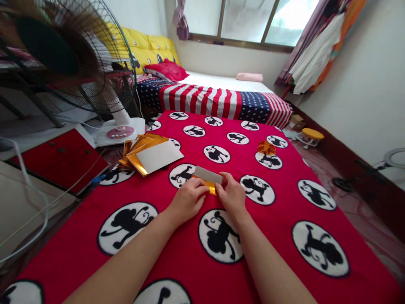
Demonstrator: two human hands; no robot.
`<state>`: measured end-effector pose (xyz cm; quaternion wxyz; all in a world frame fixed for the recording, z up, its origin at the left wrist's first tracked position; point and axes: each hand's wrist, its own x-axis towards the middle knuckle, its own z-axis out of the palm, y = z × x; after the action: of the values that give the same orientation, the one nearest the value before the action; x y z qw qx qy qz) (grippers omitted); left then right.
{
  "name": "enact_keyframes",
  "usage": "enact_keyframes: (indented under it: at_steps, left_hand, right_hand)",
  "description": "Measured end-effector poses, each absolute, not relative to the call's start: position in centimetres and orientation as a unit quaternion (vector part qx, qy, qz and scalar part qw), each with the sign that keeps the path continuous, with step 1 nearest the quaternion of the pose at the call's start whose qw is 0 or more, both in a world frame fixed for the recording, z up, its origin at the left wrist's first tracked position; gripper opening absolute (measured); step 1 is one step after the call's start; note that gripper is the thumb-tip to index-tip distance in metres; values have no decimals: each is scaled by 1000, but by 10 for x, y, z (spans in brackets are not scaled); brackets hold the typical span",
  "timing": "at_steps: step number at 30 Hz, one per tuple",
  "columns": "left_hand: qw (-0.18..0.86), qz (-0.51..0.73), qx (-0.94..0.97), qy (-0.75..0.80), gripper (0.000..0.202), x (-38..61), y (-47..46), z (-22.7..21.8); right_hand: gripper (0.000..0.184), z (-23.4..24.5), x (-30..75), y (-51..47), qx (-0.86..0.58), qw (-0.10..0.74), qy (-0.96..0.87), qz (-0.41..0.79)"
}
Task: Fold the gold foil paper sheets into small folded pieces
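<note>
Both hands were clamped on a small folded sheet: the left hand (190, 195), fingers curled in, gripped its near left edge, while the right hand (232, 192) pinched its right end between thumb and fingers. The folded sheet (207, 174) lay between the two hands, its pale face showing on the far side and a gold strip along the near side.

Beneath it spread a red cloth (275, 261) printed with black monkeys in white circles. Farther left sat a fanned pile of gold sheets (147, 142), a pale sheet (160, 156) on top; far to the right was a crumpled-looking gold piece (266, 147).

A fan (47, 46) stood at the far left, a bed (204, 96) with a stars-and-stripes cover beyond, and a yellow-topped stool (312, 134) at the far right.
</note>
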<state>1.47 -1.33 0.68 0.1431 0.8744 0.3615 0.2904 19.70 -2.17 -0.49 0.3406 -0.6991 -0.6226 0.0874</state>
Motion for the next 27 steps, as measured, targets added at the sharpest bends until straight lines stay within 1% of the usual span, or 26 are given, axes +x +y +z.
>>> enact_keyframes:
  at_steps: [4, 9, 12, 14, 16, 20, 23, 27]
  left_hand:
    - [143, 285, 874, 367, 23, 18, -15, 9]
    - [157, 287, 882, 340, 33, 10, -8, 7]
    - [168, 299, 879, 332, 35, 8, -7, 6]
    - [173, 308, 874, 332, 34, 8, -6, 5]
    - [177, 316, 871, 332, 33, 8, -6, 4]
    - [184, 323, 865, 336, 28, 8, -5, 3]
    - [186, 322, 865, 336, 24, 6, -6, 4]
    - [188, 321, 867, 331, 22, 5, -7, 4]
  right_hand:
    - [34, -3, 197, -25, -701, 355, -611, 100]
    - [30, 0, 197, -36, -700, 338, -615, 132]
    - [27, 5, 198, -44, -696, 330, -629, 105]
    - [27, 10, 199, -48, -677, 343, -649, 54]
    - [24, 15, 201, -52, -636, 355, -684, 39]
    - [16, 16, 202, -54, -575, 316, -750, 83]
    - [18, 13, 202, -52, -567, 298, -758, 122]
    - [18, 12, 203, -51, -564, 302, -755, 140]
